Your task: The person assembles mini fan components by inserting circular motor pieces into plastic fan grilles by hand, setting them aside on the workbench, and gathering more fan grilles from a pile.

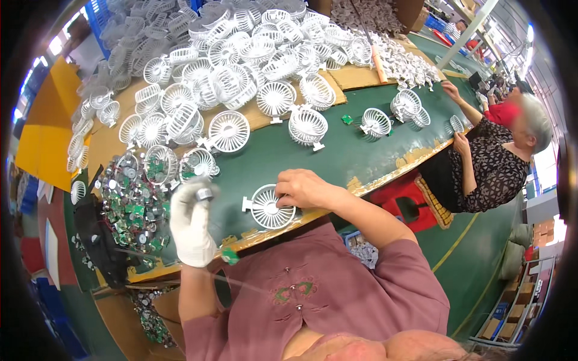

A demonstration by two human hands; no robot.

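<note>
**White fan grille under the bare hand, small motor in the gloved one**

At the far left of the green worktop (337, 153) lies a heap of small motors and green circuit boards (129, 207), loosely spread and touching one another. Just right of it the left hand (191, 224), in a white glove, is closed into a fist around a small grey motor part (205, 194), held upright above the worktop edge; a thin wire appears to trail down from that side.

Further right, the bare right hand (307, 189) rests with fingers curled over the rim of a white plastic fan grille (269, 207), which lies flat near the front edge. The grille looks light and stiff, but its thin ribs would likely snap if squeezed; the outer ring or the square tab at its left side seems the safer hold.

Behind, a big pile of white grilles (241, 54) crowds the back of the worktop, with loose ones near. At far right another person's hands (454, 117) work on their own grille, well apart.
</note>
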